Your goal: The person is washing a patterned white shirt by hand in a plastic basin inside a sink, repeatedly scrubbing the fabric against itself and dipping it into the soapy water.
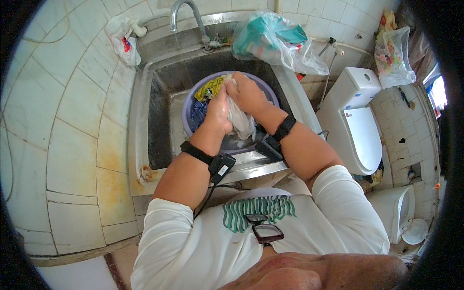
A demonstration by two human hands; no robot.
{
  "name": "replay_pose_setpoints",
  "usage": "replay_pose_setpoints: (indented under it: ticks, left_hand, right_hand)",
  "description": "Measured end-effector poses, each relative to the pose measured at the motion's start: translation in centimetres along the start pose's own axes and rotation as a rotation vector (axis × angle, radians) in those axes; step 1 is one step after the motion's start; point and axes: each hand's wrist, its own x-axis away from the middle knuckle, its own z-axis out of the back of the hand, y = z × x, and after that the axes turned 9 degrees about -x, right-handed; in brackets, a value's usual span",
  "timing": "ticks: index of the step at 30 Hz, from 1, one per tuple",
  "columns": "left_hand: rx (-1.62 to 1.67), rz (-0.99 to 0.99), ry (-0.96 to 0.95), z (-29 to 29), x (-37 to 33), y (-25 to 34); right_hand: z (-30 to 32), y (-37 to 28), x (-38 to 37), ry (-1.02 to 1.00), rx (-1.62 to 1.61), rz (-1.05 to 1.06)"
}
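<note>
Both my hands grip a wet white cloth [240,121] over a purple basin [189,104] that sits in a steel sink [159,121]. My left hand [218,110] clasps the cloth's left side, and my right hand [247,93] squeezes its upper part. Inside the basin, at the back left, lie a yellow garment [209,88] and a blue patterned one [198,112]. Black straps with small devices wrap both wrists.
A curved tap [186,12] rises behind the sink. A clear plastic bag with teal contents [273,38] rests on the sink's back right corner, a white bag [123,38] at the back left. A white toilet [355,121] stands to the right. Tiled walls surround.
</note>
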Motion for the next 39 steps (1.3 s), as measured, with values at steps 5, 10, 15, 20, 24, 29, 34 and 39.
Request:
replay_pose_setpoints:
  ticks: [5, 10, 15, 20, 24, 29, 34, 39]
  left_hand:
    - [0.107, 0.028, -0.088, 2.4, -0.9, -0.2]
    - [0.094, -0.031, -0.105, 1.3, -1.2, -0.2]
    - [0.032, -0.02, -0.079, 0.6, -0.5, -0.1]
    - [0.067, 0.011, -0.036, 0.4, 0.9, 0.6]
    - [0.04, -0.085, -0.074, 0.5, 0.9, 0.0]
    - [0.008, 0.006, -0.086, -0.6, 1.2, 0.3]
    - [0.027, -0.028, -0.052, -0.2, 1.4, 0.5]
    - [-0.103, -0.03, 0.054, -1.7, 3.1, 0.9]
  right_hand:
    - [0.5, -3.0, 1.5, -0.217, 0.052, 0.135]
    - [-0.6, -0.4, -0.1, -0.016, -0.007, -0.012]
    - [-0.2, 1.5, -0.3, -0.004, -0.079, -0.016]
    - [0.6, -2.1, 1.4, -0.211, 0.009, 0.196]
    - [0.1, -2.1, 1.2, -0.116, 0.013, 0.093]
    - [0.4, 1.5, -0.4, 0.019, 0.007, -0.056]
    - [0.8, -1.5, 0.6, -0.077, 0.009, 0.059]
    - [1.3, -3.1, 1.5, -0.209, 0.054, 0.132]
